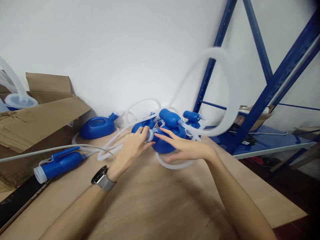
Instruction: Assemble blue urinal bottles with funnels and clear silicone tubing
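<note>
A blue plastic urinal bottle (163, 146) lies on the wooden table in front of me, its mouth pointing left. My left hand (136, 141), with a watch on the wrist, has its thumb and fingers closed round the white cap (149, 135) at that mouth. Over the bottle's near side, my right hand (183, 146) is stretched out with fingers apart; its fingertips reach the bottle near the cap, though whether they press on it I cannot tell. Behind stands another blue bottle (170, 117) with a clear hose (231, 96) looping high to the right.
An open cardboard box (42, 123) at the left holds bottles and hoses. Blue bottles lie along the wall (97, 128) and by the box (62, 164). Pale hoses (110, 146) snake across the table (140, 206). A blue metal rack (250, 123) stands at the right.
</note>
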`<action>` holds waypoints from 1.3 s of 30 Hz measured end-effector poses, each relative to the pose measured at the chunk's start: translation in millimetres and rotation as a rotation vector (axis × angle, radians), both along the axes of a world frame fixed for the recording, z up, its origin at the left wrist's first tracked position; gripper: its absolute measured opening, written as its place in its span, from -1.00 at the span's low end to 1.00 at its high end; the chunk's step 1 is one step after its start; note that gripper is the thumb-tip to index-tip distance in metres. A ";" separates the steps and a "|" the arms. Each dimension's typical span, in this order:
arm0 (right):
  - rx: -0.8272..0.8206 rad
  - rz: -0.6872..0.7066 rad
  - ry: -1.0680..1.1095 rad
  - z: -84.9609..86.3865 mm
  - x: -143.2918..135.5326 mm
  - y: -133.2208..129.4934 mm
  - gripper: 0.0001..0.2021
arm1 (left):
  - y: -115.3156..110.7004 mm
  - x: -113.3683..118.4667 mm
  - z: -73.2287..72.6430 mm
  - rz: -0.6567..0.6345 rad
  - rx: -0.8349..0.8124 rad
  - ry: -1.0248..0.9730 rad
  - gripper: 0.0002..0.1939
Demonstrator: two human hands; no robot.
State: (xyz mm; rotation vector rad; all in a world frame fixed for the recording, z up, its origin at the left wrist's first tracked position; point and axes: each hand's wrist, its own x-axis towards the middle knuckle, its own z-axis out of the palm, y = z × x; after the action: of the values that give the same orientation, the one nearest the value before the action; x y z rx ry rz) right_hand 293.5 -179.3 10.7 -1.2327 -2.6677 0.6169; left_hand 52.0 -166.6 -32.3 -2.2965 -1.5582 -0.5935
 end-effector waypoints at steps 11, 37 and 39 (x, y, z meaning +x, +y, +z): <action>-0.272 -0.047 -0.300 -23.2 11.2 5.9 -0.22 | -5.1 -45.2 37.6 0.077 0.064 -0.182 -0.27; 0.123 -0.284 0.532 -116.8 -53.8 5.9 0.01 | -52.6 -127.5 -58.1 -0.338 0.332 0.189 -0.30; 0.130 -0.297 0.541 -121.7 -59.9 11.3 -0.12 | -54.3 -129.2 -59.0 -0.352 0.294 0.167 -0.30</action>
State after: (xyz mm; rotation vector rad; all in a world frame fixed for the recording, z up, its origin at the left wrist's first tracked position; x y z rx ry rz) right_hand 233.7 -168.0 -111.0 -1.1868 -2.0061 0.6109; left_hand -77.2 -220.9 -91.3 -2.3311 -0.9275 -0.6459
